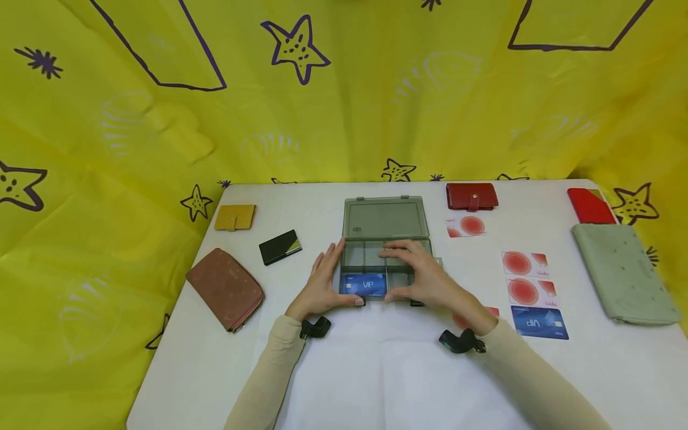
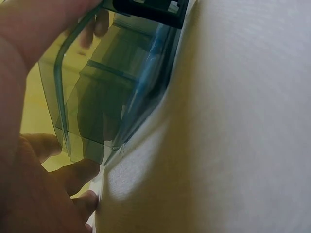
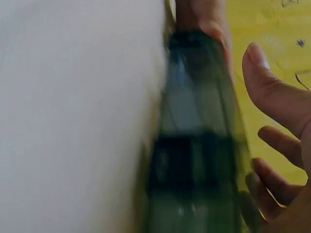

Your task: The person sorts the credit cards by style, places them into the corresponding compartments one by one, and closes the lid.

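Observation:
A see-through grey-green plastic compartment box (image 1: pixel 353 253) lies on the table with its lid (image 1: pixel 384 218) folded back. In its near left part is a blue VIP card (image 1: pixel 364 285). My left hand (image 1: pixel 322 285) grips the box's left side, thumb at the near edge, fingers along the side; the left wrist view shows these fingers (image 2: pixel 77 175) against the box wall. Over the right half of the box hovers my right hand (image 1: pixel 424 276), thumb and fingers spread apart with nothing between them. In the right wrist view the box (image 3: pixel 194 116) is blurred beside this hand.
Right of the box lie red-and-white cards (image 1: pixel 522 291), another blue card (image 1: pixel 539 322), a dark red wallet (image 1: pixel 473 196), a red card holder (image 1: pixel 588 206) and a green wallet (image 1: pixel 623 272). Leftward are a yellow wallet (image 1: pixel 235 217), a black card case (image 1: pixel 279 248) and a brown wallet (image 1: pixel 226 288).

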Motion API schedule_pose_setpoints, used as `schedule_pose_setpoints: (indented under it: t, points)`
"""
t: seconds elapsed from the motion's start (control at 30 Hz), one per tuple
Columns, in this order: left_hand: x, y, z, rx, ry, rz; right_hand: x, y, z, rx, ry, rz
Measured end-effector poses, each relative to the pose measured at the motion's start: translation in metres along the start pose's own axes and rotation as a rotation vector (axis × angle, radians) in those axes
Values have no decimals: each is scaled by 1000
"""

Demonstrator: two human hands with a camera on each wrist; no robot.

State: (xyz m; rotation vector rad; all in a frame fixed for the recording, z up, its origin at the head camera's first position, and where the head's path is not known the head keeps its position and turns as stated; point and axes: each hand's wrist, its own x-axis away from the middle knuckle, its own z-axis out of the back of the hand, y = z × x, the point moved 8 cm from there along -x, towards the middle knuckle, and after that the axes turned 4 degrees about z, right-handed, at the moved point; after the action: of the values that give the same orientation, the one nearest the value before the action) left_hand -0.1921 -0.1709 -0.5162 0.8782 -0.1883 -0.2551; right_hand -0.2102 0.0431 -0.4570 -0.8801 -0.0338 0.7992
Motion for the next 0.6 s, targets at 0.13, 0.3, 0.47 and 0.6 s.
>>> schedule_pose_setpoints:
  t: [0.13, 0.3, 0.47, 0.6]
  points:
    - [1, 0, 0, 10, -1, 6, 20, 14, 45, 45, 85, -5]
    - [1, 0, 0, 14, -2, 3, 71, 34, 106, 157, 143, -101]
    - [1, 2, 0, 9, 2, -7, 137, 60, 144, 230, 106, -315]
    - [2, 2, 0, 10, 1, 4, 184, 78, 156, 266, 35, -464]
